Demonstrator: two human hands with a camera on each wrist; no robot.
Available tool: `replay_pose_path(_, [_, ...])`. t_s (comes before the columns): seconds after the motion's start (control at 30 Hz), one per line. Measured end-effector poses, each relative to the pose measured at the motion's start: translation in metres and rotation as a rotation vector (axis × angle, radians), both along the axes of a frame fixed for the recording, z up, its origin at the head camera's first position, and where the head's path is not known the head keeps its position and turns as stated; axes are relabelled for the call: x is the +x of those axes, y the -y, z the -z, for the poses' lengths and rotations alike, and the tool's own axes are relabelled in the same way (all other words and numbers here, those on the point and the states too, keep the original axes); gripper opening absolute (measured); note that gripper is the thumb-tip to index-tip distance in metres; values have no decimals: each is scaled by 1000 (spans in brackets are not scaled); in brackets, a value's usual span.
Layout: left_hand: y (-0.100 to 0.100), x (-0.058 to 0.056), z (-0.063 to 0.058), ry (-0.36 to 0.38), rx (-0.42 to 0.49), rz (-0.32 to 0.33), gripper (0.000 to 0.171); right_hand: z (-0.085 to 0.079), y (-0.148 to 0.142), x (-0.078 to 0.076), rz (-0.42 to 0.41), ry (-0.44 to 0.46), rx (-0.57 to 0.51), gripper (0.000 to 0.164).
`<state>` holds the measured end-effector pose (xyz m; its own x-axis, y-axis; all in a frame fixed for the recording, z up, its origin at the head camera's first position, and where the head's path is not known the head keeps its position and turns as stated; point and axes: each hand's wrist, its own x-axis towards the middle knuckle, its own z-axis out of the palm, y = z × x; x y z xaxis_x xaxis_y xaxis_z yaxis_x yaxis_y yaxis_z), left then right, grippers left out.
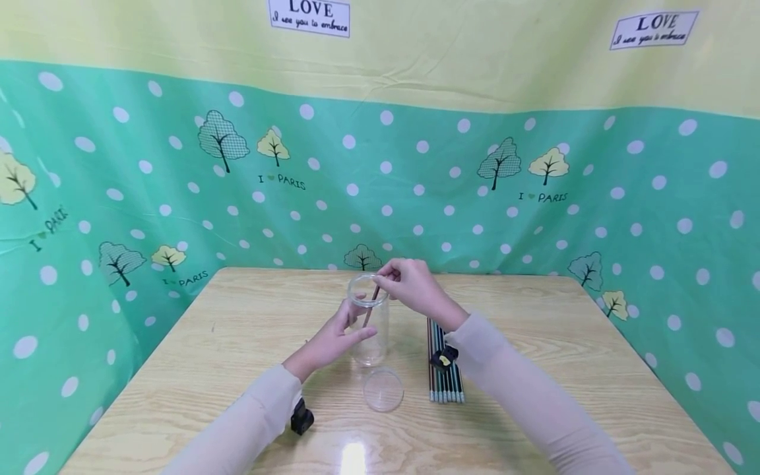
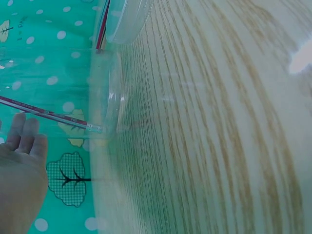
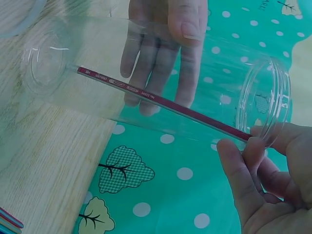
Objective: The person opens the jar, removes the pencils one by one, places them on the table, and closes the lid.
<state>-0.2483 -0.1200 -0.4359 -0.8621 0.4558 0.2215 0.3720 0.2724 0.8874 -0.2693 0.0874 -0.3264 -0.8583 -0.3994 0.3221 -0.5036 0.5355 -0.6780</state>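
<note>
A clear cylindrical jar (image 1: 375, 353) stands upright and uncovered on the table. My left hand (image 1: 334, 338) holds it from the left, fingers behind the wall and thumb on the near side. At the jar's mouth, my right hand (image 1: 415, 285) pinches a dark red pencil (image 3: 165, 102) near its upper end. The pencil slants down inside the jar, and its silvery eraser end shows low in the jar in the left wrist view. Right of the jar, a row of several pencils (image 1: 436, 389) lies side by side, partly under the right forearm.
A clear round lid (image 1: 382, 390) lies flat on the wooden table (image 1: 255, 310) just in front of the jar. Behind the table's far edge hangs a green and yellow printed cloth (image 1: 410, 165), which also runs along both sides.
</note>
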Motion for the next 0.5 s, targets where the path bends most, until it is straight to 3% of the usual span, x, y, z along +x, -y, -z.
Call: replay_pose_path(0.5, [1, 1, -2, 19, 8, -15, 78, -1, -3, -1, -6, -24, 8, 19])
